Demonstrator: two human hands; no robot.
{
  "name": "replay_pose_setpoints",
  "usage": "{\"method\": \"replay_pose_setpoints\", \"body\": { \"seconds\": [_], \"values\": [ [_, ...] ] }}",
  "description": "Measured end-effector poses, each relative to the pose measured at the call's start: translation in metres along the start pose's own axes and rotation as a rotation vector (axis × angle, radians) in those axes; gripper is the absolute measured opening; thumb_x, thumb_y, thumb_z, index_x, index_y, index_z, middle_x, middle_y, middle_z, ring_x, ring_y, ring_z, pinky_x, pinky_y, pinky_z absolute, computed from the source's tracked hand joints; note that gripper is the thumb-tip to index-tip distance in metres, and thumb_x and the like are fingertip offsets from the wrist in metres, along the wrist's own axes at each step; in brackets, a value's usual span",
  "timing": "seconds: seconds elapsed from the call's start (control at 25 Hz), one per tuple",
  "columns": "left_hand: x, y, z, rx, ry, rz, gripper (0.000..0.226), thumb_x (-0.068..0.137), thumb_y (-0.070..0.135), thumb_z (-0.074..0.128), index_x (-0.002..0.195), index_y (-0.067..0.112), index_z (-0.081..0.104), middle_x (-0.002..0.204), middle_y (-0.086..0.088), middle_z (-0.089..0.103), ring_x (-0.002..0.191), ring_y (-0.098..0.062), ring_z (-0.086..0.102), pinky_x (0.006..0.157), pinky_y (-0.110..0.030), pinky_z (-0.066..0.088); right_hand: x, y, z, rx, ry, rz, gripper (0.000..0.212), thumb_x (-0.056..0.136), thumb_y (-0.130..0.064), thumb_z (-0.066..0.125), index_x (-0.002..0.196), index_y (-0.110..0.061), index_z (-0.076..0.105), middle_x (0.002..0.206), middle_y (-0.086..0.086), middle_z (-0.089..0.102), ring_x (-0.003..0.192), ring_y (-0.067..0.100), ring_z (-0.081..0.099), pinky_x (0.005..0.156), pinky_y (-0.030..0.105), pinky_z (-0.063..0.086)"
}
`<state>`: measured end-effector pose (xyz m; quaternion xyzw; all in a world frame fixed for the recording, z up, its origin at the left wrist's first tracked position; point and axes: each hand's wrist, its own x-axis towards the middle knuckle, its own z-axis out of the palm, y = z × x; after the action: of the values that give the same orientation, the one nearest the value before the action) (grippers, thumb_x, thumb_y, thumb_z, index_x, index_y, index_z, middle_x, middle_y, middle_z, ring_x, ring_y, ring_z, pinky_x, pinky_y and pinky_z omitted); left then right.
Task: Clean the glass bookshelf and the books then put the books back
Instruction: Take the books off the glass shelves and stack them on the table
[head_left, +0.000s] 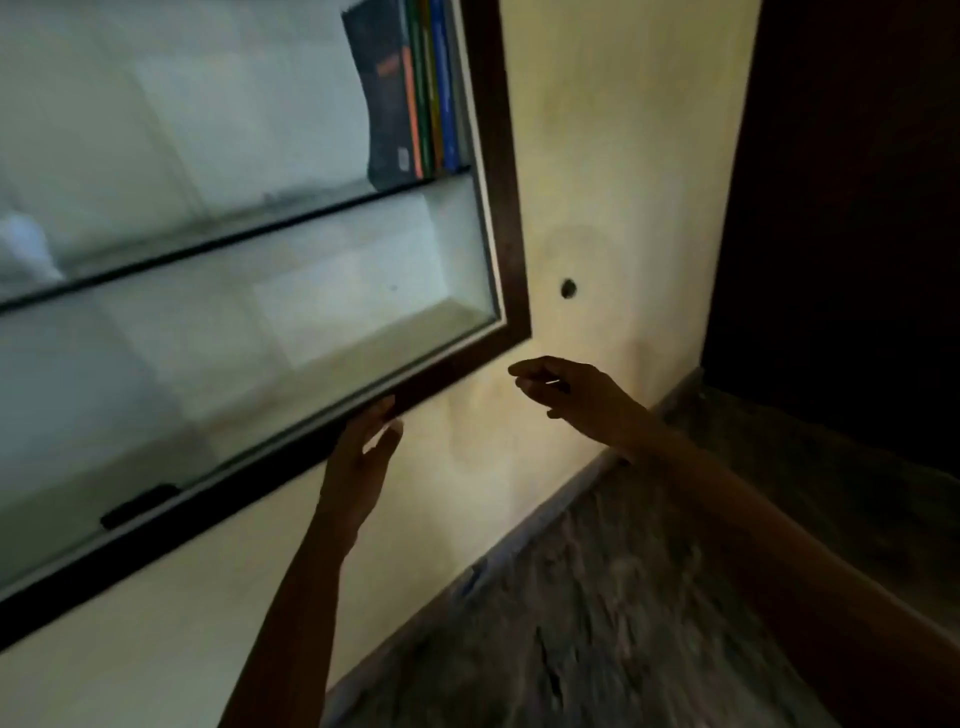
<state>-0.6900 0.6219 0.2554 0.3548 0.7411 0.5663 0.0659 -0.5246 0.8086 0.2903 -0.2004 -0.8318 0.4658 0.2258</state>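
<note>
left hand (363, 441), fingers straight, touches the bottom frame of the wall-mounted glass bookshelf (493, 156) while right hand (566, 395) hovers loose & empty by its corner; books (415, 93) stand at upper shelf's right end, no cloth in view, so cleaning prob. unfinished.

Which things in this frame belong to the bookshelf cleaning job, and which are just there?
Job:
glass bookshelf
books, upright at the upper shelf's right end
left hand, fingers at the bookshelf's bottom edge
right hand, holding nothing

Just there:
wall with a small hole
floor
dark area at right
</note>
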Motion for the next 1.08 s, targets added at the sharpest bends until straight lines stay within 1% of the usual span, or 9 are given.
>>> {"method": "replay_pose_setpoints", "body": {
  "seconds": [0.12,0.2,0.32,0.52,0.6,0.68,0.8,1.0,1.08],
  "values": [
    [0.099,0.025,-0.005,0.043,0.044,0.135,0.034,0.093,0.021,0.055,0.126,0.029,0.052,0.134,0.009,0.049,0.121,-0.009,0.047,0.096,-0.025,0.036,0.094,-0.035,-0.014,0.062,0.043,-0.174,0.027,0.093,-0.014,0.054,0.119,-0.008,0.058,0.111,-0.004,0.058,0.081,-0.013,0.057,0.075,0.003,0.043],
    [0.161,0.046,-0.002,0.092,0.076,0.232,0.036,0.093,0.025,0.054,0.128,0.03,0.05,0.132,0.012,0.048,0.12,-0.005,0.045,0.095,-0.023,0.035,0.151,-0.056,-0.021,0.043,0.074,-0.263,0.033,0.093,-0.018,0.055,0.125,-0.014,0.055,0.115,-0.004,0.057,0.093,-0.004,0.057,0.073,-0.001,0.038],
    [0.235,0.076,0.007,0.116,0.131,0.288,0.041,0.093,0.026,0.054,0.134,0.027,0.047,0.133,0.014,0.045,0.12,-0.003,0.043,0.098,-0.021,0.034,0.233,-0.075,-0.021,-0.034,0.181,-0.381,0.044,0.093,-0.026,0.054,0.135,-0.019,0.045,0.135,0.0,0.05,0.122,0.013,0.048,0.086,0.008,0.033],
    [0.344,0.099,0.019,0.033,0.226,0.344,0.042,0.096,0.027,0.049,0.137,0.021,0.045,0.138,0.005,0.048,0.122,-0.01,0.046,0.102,-0.024,0.037,0.366,-0.087,-0.005,0.02,0.405,-0.468,0.056,0.093,-0.015,0.056,0.143,-0.008,0.031,0.147,0.011,0.035,0.136,0.022,0.031,0.111,0.032,0.03],
    [0.379,0.107,0.025,-0.005,0.243,0.354,0.039,0.098,0.026,0.046,0.137,0.021,0.045,0.135,0.006,0.049,0.116,-0.005,0.049,0.092,-0.009,0.038,0.407,-0.077,0.003,-0.012,0.477,-0.501,0.061,0.093,-0.016,0.055,0.145,-0.006,0.025,0.151,0.012,0.028,0.141,0.024,0.021,0.116,0.043,0.023],
    [0.406,0.114,0.034,-0.05,0.225,0.355,0.036,0.099,0.024,0.043,0.135,0.02,0.044,0.125,0.011,0.049,0.104,0.005,0.048,0.073,0.005,0.035,0.432,-0.063,0.013,-0.068,0.537,-0.554,0.061,0.094,-0.021,0.051,0.147,-0.007,0.024,0.153,0.012,0.026,0.144,0.023,0.014,0.117,0.048,0.017],
    [0.439,0.118,0.044,-0.117,0.186,0.319,0.036,0.1,0.024,0.039,0.136,0.02,0.042,0.117,0.015,0.047,0.096,0.006,0.048,0.063,0.006,0.038,0.448,-0.048,0.027,-0.096,0.591,-0.663,0.061,0.092,-0.029,0.039,0.146,-0.01,0.021,0.153,0.008,0.022,0.143,0.012,0.004,0.118,0.041,0.009],
    [0.464,0.108,0.051,-0.201,0.258,0.319,0.04,0.1,0.033,0.036,0.136,0.016,0.042,0.107,0.005,0.061,0.095,-0.005,0.06,0.082,-0.019,0.049,0.45,-0.046,0.013,-0.094,0.399,-0.878,0.052,0.093,-0.03,0.036,0.143,-0.019,0.03,0.144,0.008,0.04,0.136,0.011,0.026,0.109,0.029,0.025],
    [0.47,0.103,0.05,-0.159,0.314,0.341,0.042,0.1,0.032,0.037,0.139,0.017,0.036,0.117,0.002,0.059,0.105,-0.012,0.06,0.085,-0.02,0.049,0.453,-0.047,0.004,-0.005,0.509,-0.842,0.046,0.092,-0.025,0.041,0.138,-0.021,0.04,0.141,0.005,0.043,0.134,0.011,0.029,0.107,0.019,0.025]
  ]
}}
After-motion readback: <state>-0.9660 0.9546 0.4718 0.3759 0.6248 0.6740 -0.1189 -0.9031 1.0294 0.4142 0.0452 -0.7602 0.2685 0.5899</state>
